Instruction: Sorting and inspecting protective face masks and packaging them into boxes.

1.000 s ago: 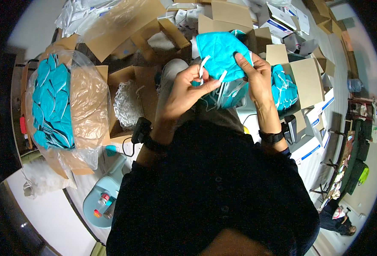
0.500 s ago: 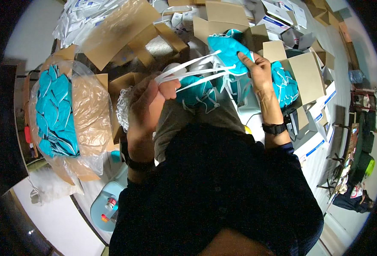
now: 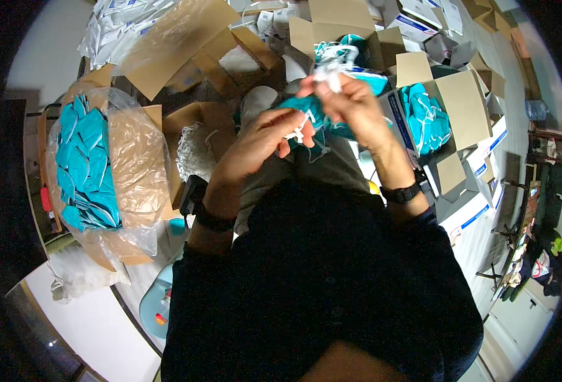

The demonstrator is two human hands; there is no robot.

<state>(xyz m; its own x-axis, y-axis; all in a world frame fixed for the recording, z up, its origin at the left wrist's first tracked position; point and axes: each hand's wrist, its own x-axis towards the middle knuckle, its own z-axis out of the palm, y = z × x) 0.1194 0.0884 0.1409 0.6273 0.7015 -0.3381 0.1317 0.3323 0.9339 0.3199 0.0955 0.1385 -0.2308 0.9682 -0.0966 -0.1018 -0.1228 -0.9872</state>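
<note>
Near my lap both hands are close together, working with teal cup-shaped face masks and their white elastic straps. My right hand (image 3: 356, 109) pinches a bunch of white straps (image 3: 333, 71), smeared by motion; a teal face mask (image 3: 371, 83) shows just behind its fingers. Lower and to the left, my left hand (image 3: 269, 139) is closed, with a bit of white strap (image 3: 298, 130) at its fingertips. Teal masks (image 3: 306, 108) lie between and under my hands, partly hidden by them.
To the left, a plastic-lined carton (image 3: 138, 159) holds stacked teal mask cups (image 3: 85, 165). A carton with white straps (image 3: 195, 153) stands beside my left forearm. On the right, an open box (image 3: 462, 114) holds strapped masks (image 3: 424, 120). A blue stool (image 3: 157, 305) sits lower left.
My right hand has moved left and my left hand right, bringing them close together. The straps stretched between them earlier are now bunched at my right fingers.
</note>
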